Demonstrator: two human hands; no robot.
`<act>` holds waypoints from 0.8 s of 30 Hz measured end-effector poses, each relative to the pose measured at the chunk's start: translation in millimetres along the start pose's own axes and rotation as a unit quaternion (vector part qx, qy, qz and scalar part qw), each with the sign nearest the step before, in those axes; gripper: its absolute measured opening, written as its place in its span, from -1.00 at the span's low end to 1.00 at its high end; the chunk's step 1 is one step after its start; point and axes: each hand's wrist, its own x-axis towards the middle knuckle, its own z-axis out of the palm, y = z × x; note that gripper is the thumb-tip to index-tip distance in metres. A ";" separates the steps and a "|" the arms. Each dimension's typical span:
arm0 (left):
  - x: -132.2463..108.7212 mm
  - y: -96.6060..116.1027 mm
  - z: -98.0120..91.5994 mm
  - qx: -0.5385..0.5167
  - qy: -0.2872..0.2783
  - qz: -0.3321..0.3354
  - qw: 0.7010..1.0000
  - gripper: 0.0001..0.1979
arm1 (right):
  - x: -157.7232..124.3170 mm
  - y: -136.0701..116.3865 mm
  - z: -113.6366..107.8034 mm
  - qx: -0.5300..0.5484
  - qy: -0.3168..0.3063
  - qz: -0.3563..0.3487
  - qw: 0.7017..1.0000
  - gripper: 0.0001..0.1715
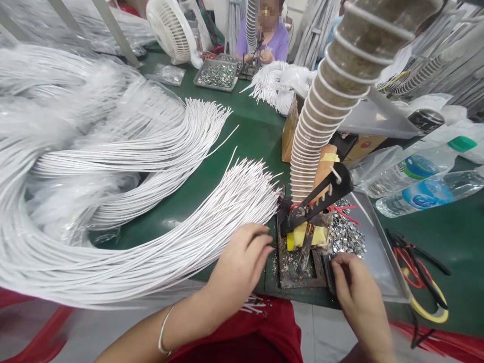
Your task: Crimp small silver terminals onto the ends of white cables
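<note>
My left hand (242, 262) is beside the fanned ends of a big bundle of white wires (212, 217), its fingers curled toward a small soldering stand (302, 280). Whatever its fingertips may hold is too small to make out. At the stand's right side, my right hand (357, 290) has thumb and forefinger pinched together, next to a dark upright piece on the near edge of a grey tray (381, 277). What sits in that pinch is hidden. Small shiny metal parts (346, 234) lie heaped in the tray. A black notched lever (321, 199) slants above the stand's yellow block (308, 237).
A ribbed exhaust hose (321, 111) drops close behind the stand. Two water bottles (434, 191) lie at the right, with pliers (423, 272) nearer. More wire bundles (151, 161) cover the left. Across the green table (253, 126), a person (264, 43) works near a fan (174, 30).
</note>
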 end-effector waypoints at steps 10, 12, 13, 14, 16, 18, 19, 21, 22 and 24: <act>17.4 -22.2 4.0 0.185 0.043 -0.060 0.980 -0.81 | 4.2 -16.0 -5.4 0.036 0.049 -0.015 0.998 -0.93; 17.1 -20.2 -1.4 0.155 0.054 -0.066 0.984 -0.87 | 2.2 -15.3 -5.2 0.036 0.063 -0.010 0.997 -0.95; 16.7 -18.7 -5.2 0.142 0.062 -0.069 0.985 -0.89 | 0.7 -14.8 -5.1 0.034 0.074 -0.007 0.997 -0.95; 15.8 -16.7 -9.6 0.124 0.075 -0.072 0.987 -0.90 | -1.0 -14.5 -4.9 0.032 0.085 0.003 0.996 -0.96; 11.7 -11.5 -19.6 0.065 0.097 -0.076 0.990 -0.88 | -5.2 -15.3 -4.9 0.039 0.111 0.034 0.992 -0.98; 4.3 -4.8 -30.3 -0.063 0.090 -0.070 0.992 -0.84 | -9.8 -19.4 -6.1 0.077 0.144 0.071 0.984 -0.96; -0.2 -1.2 -35.4 -0.125 0.052 -0.063 0.989 -0.81 | -12.2 -23.1 -7.2 0.107 0.158 0.086 0.978 -0.93; -8.9 6.2 -44.6 -0.214 -0.042 -0.050 0.975 -0.83 | -17.7 -33.1 -10.0 0.170 0.165 0.098 0.967 -0.83; -12.2 9.6 -48.4 -0.231 -0.094 -0.053 0.967 -0.84 | -20.9 -39.0 -11.3 0.197 0.154 0.098 0.963 -0.76; -15.7 15.7 -54.0 -0.234 -0.181 -0.053 0.954 -0.84 | -28.3 -51.0 -13.0 0.244 0.109 0.082 0.960 -0.64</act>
